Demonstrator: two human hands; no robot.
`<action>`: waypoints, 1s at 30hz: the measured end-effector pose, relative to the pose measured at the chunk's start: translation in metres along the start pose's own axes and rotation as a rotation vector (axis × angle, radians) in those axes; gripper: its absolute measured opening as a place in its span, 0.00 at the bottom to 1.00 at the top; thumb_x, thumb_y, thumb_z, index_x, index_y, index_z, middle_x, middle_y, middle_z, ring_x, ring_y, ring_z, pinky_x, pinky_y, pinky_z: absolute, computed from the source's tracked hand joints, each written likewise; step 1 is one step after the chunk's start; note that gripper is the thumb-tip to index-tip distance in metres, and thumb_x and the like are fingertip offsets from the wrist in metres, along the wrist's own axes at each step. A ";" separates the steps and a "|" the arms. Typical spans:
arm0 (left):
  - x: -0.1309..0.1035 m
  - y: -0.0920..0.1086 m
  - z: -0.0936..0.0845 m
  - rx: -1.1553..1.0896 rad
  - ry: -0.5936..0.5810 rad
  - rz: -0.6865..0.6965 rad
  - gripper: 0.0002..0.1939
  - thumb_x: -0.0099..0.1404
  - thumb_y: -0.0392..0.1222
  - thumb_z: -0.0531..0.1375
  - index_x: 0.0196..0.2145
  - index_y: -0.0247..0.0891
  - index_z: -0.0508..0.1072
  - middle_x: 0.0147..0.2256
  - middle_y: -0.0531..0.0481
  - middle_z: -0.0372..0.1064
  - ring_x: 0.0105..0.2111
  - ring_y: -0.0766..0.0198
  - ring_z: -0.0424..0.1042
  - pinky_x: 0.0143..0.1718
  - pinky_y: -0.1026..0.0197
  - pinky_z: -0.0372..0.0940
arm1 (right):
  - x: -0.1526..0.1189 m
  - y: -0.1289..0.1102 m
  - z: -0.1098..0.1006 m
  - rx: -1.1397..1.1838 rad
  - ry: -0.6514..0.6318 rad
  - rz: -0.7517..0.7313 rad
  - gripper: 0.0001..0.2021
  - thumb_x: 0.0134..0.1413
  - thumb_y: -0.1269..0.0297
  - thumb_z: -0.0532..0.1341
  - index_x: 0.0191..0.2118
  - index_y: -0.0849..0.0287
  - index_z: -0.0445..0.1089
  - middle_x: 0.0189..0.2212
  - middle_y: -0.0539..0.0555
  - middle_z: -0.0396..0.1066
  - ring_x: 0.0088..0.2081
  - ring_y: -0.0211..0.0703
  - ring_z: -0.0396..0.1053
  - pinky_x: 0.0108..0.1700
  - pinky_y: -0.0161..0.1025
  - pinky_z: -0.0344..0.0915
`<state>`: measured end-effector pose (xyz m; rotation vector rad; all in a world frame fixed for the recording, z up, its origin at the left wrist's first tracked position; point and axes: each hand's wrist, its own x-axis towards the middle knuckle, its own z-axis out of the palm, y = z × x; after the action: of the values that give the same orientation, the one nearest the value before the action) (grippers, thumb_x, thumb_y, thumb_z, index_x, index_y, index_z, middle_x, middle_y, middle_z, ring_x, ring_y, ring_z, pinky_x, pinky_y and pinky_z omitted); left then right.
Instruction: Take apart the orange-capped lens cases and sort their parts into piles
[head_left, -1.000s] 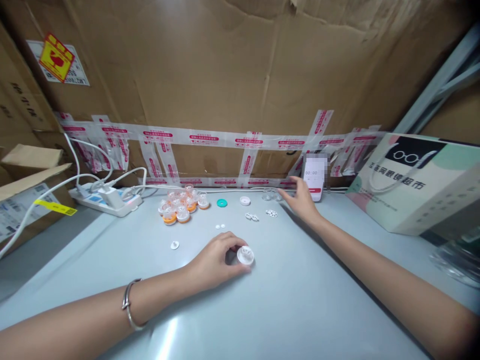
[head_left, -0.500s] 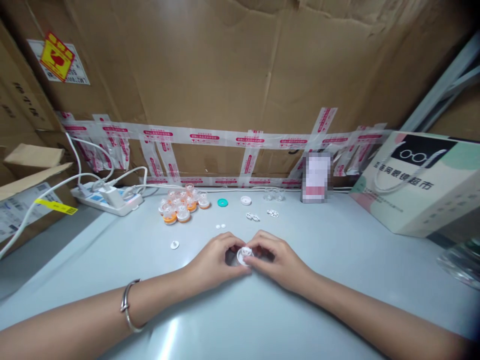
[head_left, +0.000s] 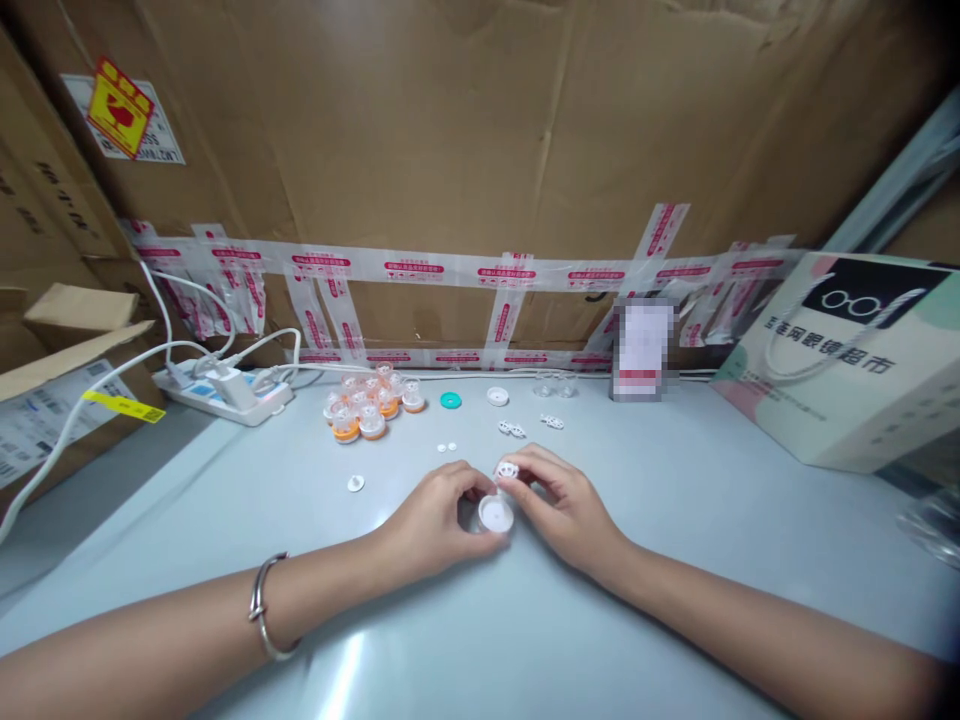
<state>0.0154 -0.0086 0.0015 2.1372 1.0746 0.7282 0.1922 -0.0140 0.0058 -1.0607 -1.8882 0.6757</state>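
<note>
My left hand [head_left: 444, 515] grips a round white cap [head_left: 496, 514] by its rim, between thumb and fingers, its shallow hollow facing up. Just above and to the right of it, my right hand [head_left: 568, 508] pinches a small white slotted part [head_left: 508, 470] between thumb and fingertips, apart from the cap. Beyond my hands lie more white slotted parts [head_left: 512, 430], another white slotted part [head_left: 553, 422], a white ring-shaped cap [head_left: 497, 397] and a teal cap [head_left: 450, 401]. Two tiny white discs [head_left: 446, 448] lie nearer my left hand.
At the back left stand several clear containers with orange or white bases [head_left: 371, 422]. A white disc with a stem [head_left: 355, 484] lies left. Clear cups [head_left: 553, 384] and a blurred phone-like panel [head_left: 641, 350] stand back right. A power strip [head_left: 225, 395] and paper bag [head_left: 825, 400] flank the table.
My right hand has lifted the slotted part up and away from the cap, where it sat before. My left hand keeps hold of the cap. The view has shifted slightly.
</note>
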 end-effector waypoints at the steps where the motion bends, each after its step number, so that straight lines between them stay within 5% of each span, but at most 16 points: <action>1: 0.000 0.000 0.000 0.007 0.001 0.017 0.13 0.49 0.40 0.63 0.34 0.36 0.69 0.32 0.51 0.67 0.32 0.64 0.65 0.34 0.63 0.60 | 0.001 0.001 0.001 0.027 -0.009 0.014 0.08 0.54 0.62 0.56 0.35 0.58 0.69 0.31 0.53 0.67 0.33 0.38 0.65 0.37 0.36 0.63; 5: -0.002 0.001 0.000 0.026 -0.009 0.079 0.13 0.48 0.39 0.64 0.32 0.36 0.68 0.31 0.52 0.67 0.31 0.64 0.64 0.34 0.62 0.60 | 0.003 0.004 0.002 0.169 0.038 0.164 0.10 0.51 0.60 0.58 0.39 0.57 0.69 0.37 0.53 0.70 0.38 0.40 0.68 0.43 0.38 0.64; 12: -0.003 0.001 -0.005 -0.093 -0.011 0.072 0.28 0.37 0.51 0.70 0.36 0.37 0.69 0.32 0.50 0.67 0.33 0.62 0.65 0.35 0.61 0.61 | 0.007 0.007 0.000 0.460 0.035 0.340 0.14 0.44 0.58 0.63 0.38 0.57 0.68 0.28 0.50 0.71 0.32 0.38 0.70 0.38 0.38 0.66; 18: 0.003 0.000 -0.009 -0.138 0.239 0.066 0.15 0.55 0.46 0.62 0.39 0.39 0.68 0.35 0.50 0.67 0.35 0.64 0.67 0.35 0.62 0.60 | 0.013 0.000 0.001 0.548 0.037 0.352 0.12 0.37 0.62 0.67 0.30 0.59 0.67 0.25 0.48 0.69 0.29 0.34 0.68 0.33 0.33 0.65; 22: 0.008 0.002 -0.012 -0.189 0.272 0.109 0.11 0.57 0.41 0.61 0.38 0.38 0.69 0.35 0.51 0.70 0.33 0.67 0.68 0.34 0.64 0.62 | 0.019 -0.007 0.003 0.631 0.003 0.353 0.12 0.37 0.62 0.68 0.31 0.59 0.68 0.24 0.48 0.70 0.27 0.34 0.68 0.33 0.34 0.65; 30: 0.014 -0.011 -0.021 -0.001 0.389 0.412 0.07 0.60 0.33 0.57 0.37 0.38 0.73 0.32 0.49 0.71 0.32 0.67 0.70 0.34 0.64 0.66 | 0.021 -0.004 -0.003 0.613 -0.030 0.363 0.10 0.43 0.59 0.64 0.31 0.59 0.74 0.27 0.52 0.74 0.31 0.38 0.72 0.40 0.40 0.69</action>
<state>0.0022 0.0147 0.0096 2.2988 0.8161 1.3801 0.1870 0.0021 0.0193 -0.9832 -1.3684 1.3773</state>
